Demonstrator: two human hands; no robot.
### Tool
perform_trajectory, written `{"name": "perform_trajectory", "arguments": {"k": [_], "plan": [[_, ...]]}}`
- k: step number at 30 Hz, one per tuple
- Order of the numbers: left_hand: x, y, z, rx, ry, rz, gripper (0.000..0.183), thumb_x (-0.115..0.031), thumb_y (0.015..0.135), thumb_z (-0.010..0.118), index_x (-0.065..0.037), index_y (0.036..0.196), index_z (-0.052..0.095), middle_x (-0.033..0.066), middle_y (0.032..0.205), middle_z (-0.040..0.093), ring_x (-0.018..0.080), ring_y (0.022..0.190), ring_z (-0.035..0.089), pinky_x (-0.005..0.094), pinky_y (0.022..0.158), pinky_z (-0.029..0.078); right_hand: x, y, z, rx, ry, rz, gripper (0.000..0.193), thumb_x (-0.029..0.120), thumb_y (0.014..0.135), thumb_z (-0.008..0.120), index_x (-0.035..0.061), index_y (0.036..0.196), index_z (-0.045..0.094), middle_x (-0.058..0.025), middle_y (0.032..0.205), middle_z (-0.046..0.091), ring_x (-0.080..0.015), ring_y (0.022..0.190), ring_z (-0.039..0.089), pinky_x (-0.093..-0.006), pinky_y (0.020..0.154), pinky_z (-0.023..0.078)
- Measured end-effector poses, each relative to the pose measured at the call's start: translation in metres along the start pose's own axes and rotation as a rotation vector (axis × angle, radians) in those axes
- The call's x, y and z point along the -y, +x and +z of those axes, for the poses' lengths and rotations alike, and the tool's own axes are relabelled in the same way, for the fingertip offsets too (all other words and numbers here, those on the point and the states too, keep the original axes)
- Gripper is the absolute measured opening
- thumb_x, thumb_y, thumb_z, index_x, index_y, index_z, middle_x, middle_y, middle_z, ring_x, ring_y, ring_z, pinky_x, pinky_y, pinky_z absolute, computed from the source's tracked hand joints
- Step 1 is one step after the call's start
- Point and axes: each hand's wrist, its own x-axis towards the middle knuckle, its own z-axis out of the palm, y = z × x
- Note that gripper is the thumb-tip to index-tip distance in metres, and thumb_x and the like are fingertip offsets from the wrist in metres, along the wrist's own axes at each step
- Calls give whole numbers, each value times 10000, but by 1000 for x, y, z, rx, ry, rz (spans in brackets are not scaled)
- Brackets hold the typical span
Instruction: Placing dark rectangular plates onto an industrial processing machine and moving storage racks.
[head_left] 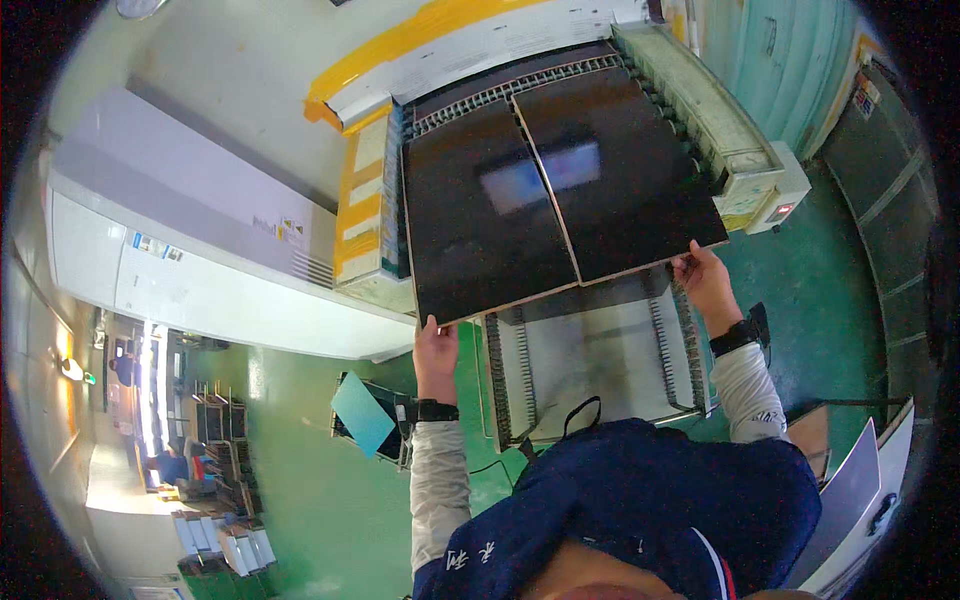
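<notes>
Two dark, glossy rectangular panels lie side by side with a narrow gap between them, their far ends on a roller conveyor [515,92]. At the near left corner of the left panel [470,245], my left hand [436,352] grips the edge, thumb on top. My right hand [708,287] is closed on the near edge of the right panel [645,200], close to its right corner; the fingers underneath are partly hidden. Both panels have pale edges, and a bright reflection shows on their surfaces.
A slotted rack [590,370] stands between me and the conveyor, below the panels. Machine side rails flank the rollers, with a small control box [785,190] at right. A white cabinet [220,285] is at left. A cart with a teal sheet [363,415] stands on the green floor.
</notes>
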Motion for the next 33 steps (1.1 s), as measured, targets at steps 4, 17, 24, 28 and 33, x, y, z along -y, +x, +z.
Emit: {"name": "perform_trajectory", "arguments": {"k": [4,17,24,28,33], "plan": [[-9,15,-19,18,3,-32,247,-38,919,577,0,1163,564,91,1117,627,206,1000,569,361,911,487,-1,13,9,-31,6,2,146,181,947,570,58,884,524,-94,766,588,-235,698,631,-339,651,552],[-5,39,19,75,92,19,209,-19,925,560,-12,1134,553,114,1106,612,218,1002,575,383,913,504,7,40,12,4,-56,-22,227,273,942,587,56,881,567,-117,785,624,-215,703,626,-348,673,535],[-9,59,13,3,77,-24,179,-46,928,564,-14,1103,549,102,1091,608,228,997,575,387,919,501,9,49,17,52,-78,-24,222,269,930,611,63,857,571,-103,806,640,-216,735,644,-344,691,531],[-10,61,13,0,99,-20,127,-59,926,571,-24,1047,553,103,1030,625,236,995,586,393,916,503,9,57,15,124,-59,-15,207,278,928,619,84,867,581,-78,841,653,-213,794,656,-343,730,530],[-11,51,13,5,173,20,137,-93,915,605,-38,1027,548,121,1027,623,267,996,590,394,897,514,11,49,30,63,-66,22,255,276,947,583,28,898,616,-91,826,648,-209,753,637,-337,723,528]]}}
